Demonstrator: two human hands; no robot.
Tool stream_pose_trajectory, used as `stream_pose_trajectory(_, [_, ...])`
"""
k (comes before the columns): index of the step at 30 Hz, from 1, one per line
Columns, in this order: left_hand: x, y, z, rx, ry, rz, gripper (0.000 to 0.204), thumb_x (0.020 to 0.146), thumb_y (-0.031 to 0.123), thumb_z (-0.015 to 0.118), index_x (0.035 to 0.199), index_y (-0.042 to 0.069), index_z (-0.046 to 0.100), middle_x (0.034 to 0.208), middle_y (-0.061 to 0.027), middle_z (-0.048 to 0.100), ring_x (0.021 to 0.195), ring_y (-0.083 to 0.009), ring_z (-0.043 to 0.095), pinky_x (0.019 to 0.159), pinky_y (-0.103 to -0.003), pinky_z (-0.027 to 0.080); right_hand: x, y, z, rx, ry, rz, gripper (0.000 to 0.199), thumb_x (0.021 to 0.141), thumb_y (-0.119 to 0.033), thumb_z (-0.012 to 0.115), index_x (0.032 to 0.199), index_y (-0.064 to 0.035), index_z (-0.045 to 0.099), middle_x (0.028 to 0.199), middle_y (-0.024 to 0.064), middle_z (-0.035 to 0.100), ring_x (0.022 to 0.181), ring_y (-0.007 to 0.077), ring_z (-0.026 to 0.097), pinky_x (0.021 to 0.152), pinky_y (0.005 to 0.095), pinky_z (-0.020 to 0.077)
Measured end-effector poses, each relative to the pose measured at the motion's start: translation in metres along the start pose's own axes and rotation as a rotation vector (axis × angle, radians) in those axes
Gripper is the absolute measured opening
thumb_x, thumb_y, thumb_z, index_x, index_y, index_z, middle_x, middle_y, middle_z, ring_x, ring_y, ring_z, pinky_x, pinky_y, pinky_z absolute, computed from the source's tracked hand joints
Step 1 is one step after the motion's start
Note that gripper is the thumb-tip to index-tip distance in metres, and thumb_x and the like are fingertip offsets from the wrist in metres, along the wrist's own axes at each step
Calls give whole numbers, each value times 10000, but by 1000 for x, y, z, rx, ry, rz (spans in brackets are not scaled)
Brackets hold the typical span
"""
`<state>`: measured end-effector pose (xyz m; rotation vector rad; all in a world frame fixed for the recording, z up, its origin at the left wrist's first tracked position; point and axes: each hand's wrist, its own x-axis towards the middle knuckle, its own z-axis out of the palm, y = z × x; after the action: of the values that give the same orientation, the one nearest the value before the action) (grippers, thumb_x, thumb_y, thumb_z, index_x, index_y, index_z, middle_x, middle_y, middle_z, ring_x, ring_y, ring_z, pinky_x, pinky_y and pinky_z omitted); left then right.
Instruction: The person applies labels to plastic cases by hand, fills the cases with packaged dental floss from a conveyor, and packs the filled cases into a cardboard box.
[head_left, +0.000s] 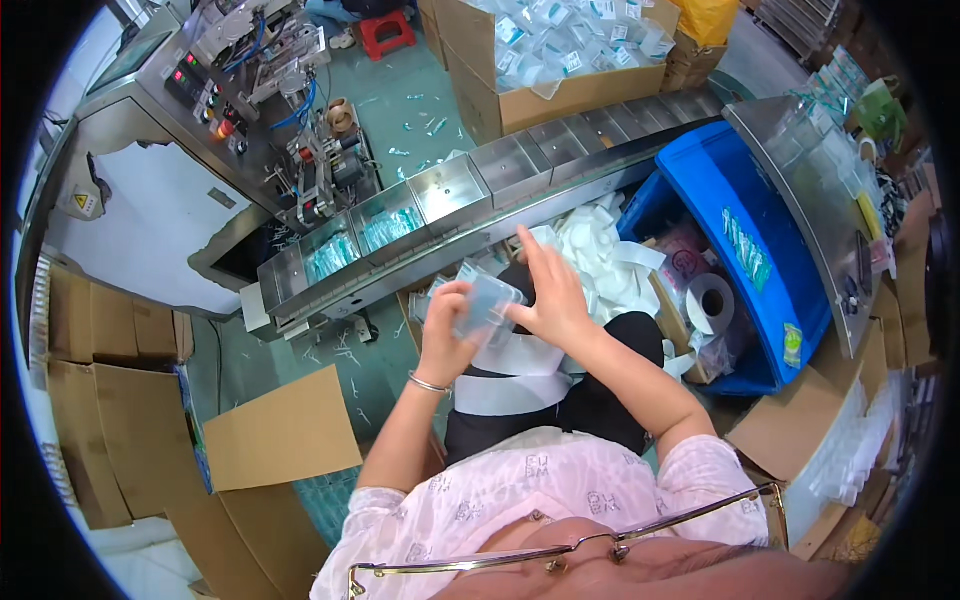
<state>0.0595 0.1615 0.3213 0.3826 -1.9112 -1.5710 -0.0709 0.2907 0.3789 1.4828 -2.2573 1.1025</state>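
Note:
My left hand [446, 335] is closed on a clear plastic box [487, 303] above my lap, its fingers round the box's left side. The box is slightly blurred. My right hand [556, 298] is at the box's right side with fingers stretched out and apart. Its thumb points at the box edge; whether it touches cannot be told. A white paper strip [510, 395] lies across my lap under the hands. Just past the hands, more clear plastic boxes [470, 270] are partly hidden, and loose white strips [590, 250] are heaped beside my right hand.
A metal conveyor [450, 192] with trays, some holding teal packets [392, 228], crosses ahead toward a machine [320, 150]. A blue bin [770, 300] and a white roll [710, 303] are at right. A carton of clear containers [580, 100] stands beyond; an open carton [282, 430] is at left.

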Motion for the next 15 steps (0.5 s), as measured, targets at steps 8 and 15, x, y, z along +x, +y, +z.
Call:
stream_pose_trajectory(8, [23, 56, -15, 591, -642, -111, 494, 625, 308, 712, 822, 30, 354, 903, -197, 479, 854, -351, 495, 713, -352, 431, -22, 21, 8, 871, -540, 312, 929, 581, -103, 714, 1349, -22, 200, 1121, 135, 489, 825, 256, 552, 739, 335, 449])
stream_pose_trajectory(15, [14, 50, 1, 644, -355, -10, 665, 711, 163, 633, 1293, 69, 325, 957, -209, 504, 893, -375, 523, 812, -386, 434, -50, 1, 45, 179, -132, -36, 951, 511, -181, 758, 1294, 30, 262, 1144, 186, 456, 1047, 322, 460, 856, 413, 351])
